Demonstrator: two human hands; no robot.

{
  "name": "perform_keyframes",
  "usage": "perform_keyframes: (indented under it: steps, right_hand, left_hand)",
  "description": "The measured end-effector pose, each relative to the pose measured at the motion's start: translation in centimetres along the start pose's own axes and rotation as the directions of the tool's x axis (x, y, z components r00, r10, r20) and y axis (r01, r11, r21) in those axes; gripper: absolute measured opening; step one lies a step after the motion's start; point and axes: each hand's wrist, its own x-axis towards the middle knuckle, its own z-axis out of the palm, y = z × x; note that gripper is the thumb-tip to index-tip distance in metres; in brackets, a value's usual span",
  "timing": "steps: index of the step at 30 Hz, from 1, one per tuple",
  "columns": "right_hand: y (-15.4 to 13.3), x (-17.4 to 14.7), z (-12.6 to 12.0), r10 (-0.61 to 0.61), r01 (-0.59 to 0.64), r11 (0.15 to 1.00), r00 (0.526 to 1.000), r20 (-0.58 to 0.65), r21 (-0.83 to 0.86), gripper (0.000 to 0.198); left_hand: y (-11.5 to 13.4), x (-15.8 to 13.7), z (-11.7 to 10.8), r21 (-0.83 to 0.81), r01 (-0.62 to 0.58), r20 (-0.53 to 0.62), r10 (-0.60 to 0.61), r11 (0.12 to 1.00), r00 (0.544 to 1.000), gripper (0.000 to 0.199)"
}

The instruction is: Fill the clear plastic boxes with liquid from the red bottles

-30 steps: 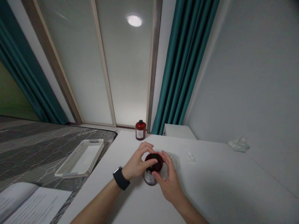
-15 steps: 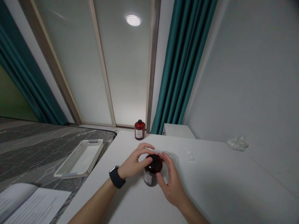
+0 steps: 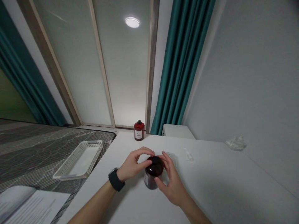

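Note:
A dark red-brown bottle (image 3: 154, 170) with a black cap (image 3: 154, 159) stands upright on the white table (image 3: 130, 205). From its left, my left hand (image 3: 134, 163), with a black watch at the wrist, grips the cap between thumb and fingers. My right hand (image 3: 171, 182) curves round the bottle's right side, thumb in front and fingers behind. Part of a pale label shows at the bottle's left edge. Behind my right hand lies a clear plastic piece (image 3: 174, 156), partly hidden.
Another red bottle (image 3: 139, 130) with a black cap stands at the table's far edge. To the right are a small clear item (image 3: 189, 155) and crumpled plastic (image 3: 235, 143). A white basket (image 3: 59, 174) and an open booklet (image 3: 44, 205) sit to the left.
The bottle has turned, its label shifting toward the left edge. My left fingers have drawn in on the cap; my right hand stays at the bottle's side.

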Motion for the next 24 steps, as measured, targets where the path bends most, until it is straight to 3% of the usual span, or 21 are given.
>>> perform_keyframes:
  steps: [7, 12, 24]
  right_hand:
    - [0.42, -0.08, 0.5, 0.043, -0.047, 0.998, 0.996, -0.076, -0.041, 0.079]
    - [0.46, -0.08, 0.68, 0.021, -0.036, 0.992, 0.992, -0.123, -0.119, 0.078]
    - [-0.16, -0.44, 0.47, -0.099, 0.089, 0.968, 0.995, -0.033, -0.234, 0.075]
  left_hand:
    - [-0.31, -0.14, 0.02, -0.013, 0.022, -0.088, -0.023, 1.0, 0.996, 0.024]
    - [0.0, -0.15, 0.05, -0.013, 0.005, -0.004, -0.005, 1.0, 1.0, 0.021]
    - [-0.17, -0.22, -0.04, -0.062, 0.019, -0.02, -0.02, 0.998, 1.0, 0.021]
